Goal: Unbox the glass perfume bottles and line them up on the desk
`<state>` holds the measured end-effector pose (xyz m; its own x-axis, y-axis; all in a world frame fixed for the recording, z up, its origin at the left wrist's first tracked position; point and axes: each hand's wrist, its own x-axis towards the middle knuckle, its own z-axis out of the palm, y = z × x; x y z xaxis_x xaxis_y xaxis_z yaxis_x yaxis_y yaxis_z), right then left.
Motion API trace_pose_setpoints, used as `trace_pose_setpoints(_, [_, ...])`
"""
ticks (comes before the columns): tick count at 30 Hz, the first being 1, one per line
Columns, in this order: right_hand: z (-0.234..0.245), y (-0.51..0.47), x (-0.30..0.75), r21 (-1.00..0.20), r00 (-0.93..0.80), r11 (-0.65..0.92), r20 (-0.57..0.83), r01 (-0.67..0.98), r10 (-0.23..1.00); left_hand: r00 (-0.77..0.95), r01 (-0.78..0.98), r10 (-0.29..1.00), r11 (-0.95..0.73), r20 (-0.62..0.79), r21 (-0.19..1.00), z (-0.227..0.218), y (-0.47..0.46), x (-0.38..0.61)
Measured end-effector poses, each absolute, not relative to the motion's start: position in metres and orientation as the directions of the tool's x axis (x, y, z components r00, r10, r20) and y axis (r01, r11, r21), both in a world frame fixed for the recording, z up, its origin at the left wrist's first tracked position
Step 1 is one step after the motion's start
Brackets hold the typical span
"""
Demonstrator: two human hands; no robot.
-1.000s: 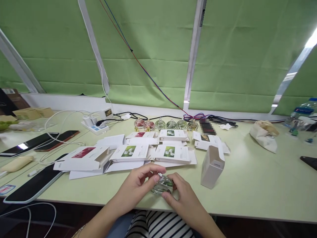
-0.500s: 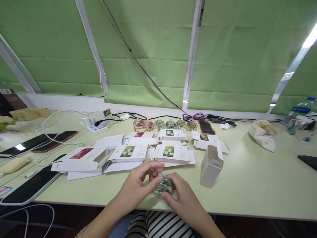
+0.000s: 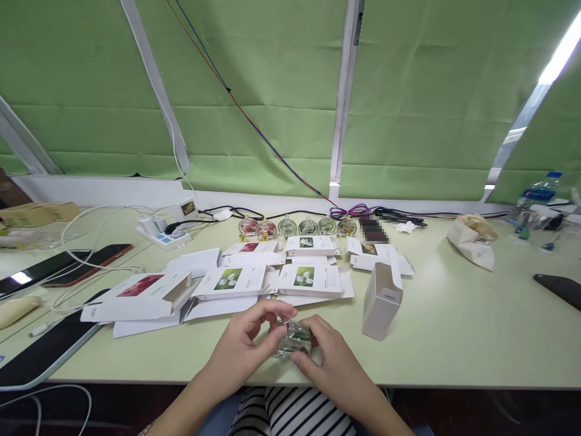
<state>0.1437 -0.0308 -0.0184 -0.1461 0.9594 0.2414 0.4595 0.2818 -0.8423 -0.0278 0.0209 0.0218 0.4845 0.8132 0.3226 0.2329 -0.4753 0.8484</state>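
Near the front edge of the table, a round clear glass perfume bottle (image 3: 294, 340) with something greenish inside is between my two hands. My right hand (image 3: 333, 356) grips its body from the right side. The thumb and fingers of my left hand (image 3: 245, 344) are closed around the silver neck at the top; the fingers partly hide that end. Just beyond the hands lie opened white cartons with flower pictures, one of them a carton (image 3: 320, 280) with white blossoms. To the right of my right hand stands an upright pale box (image 3: 382, 306).
Similar round bottles (image 3: 307, 227) stand in a row behind the cartons. At left are phones (image 3: 59, 348), white cables and a power strip (image 3: 169, 239). A crumpled paper bag (image 3: 469, 245), a water bottle (image 3: 542, 189) and a dark phone (image 3: 558, 289) are at right.
The view has turned slightly right, so the table's things sit further left. Both hands keep their hold on the bottle, with the left fingers shifted a little at its neck.
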Motion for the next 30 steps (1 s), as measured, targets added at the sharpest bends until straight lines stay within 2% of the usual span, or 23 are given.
trace_pose_setpoints(7, [-0.018, -0.03, 0.144, -0.838, -0.142, 0.286, 0.249, 0.465, 0.958, 0.508, 0.25, 0.8, -0.492, 0.32, 0.834, 0.021, 0.021, -0.028])
trace_pose_setpoints(11, [-0.025, -0.033, 0.143, -0.82, -0.13, 0.324, 0.299, 0.472, 0.945, 0.482, 0.214, 0.826, -0.435, 0.293, 0.875, 0.021, 0.021, -0.027])
trace_pose_setpoints(13, [-0.031, -0.036, 0.141, -0.764, -0.137, 0.415, 0.403, 0.493, 0.905, 0.471, 0.171, 0.837, -0.395, 0.277, 0.902, 0.018, 0.021, -0.026])
trace_pose_setpoints(15, [-0.035, -0.037, 0.139, -0.661, -0.187, 0.528, 0.516, 0.534, 0.836, 0.456, 0.125, 0.844, -0.376, 0.283, 0.918, 0.013, 0.02, -0.026])
trace_pose_setpoints(18, [-0.036, -0.037, 0.138, -0.557, -0.273, 0.595, 0.555, 0.579, 0.786, 0.41, 0.064, 0.855, -0.373, 0.317, 0.926, 0.005, 0.019, -0.024])
trace_pose_setpoints(25, [-0.028, -0.034, 0.14, -0.624, -0.282, 0.571, 0.505, 0.535, 0.816, 0.422, 0.001, 0.854, -0.336, 0.304, 0.942, -0.001, 0.02, -0.023])
trace_pose_setpoints(30, [-0.022, -0.035, 0.14, -0.657, -0.295, 0.57, 0.49, 0.493, 0.82, 0.351, 0.025, 0.897, -0.295, 0.268, 0.955, -0.003, 0.022, -0.021])
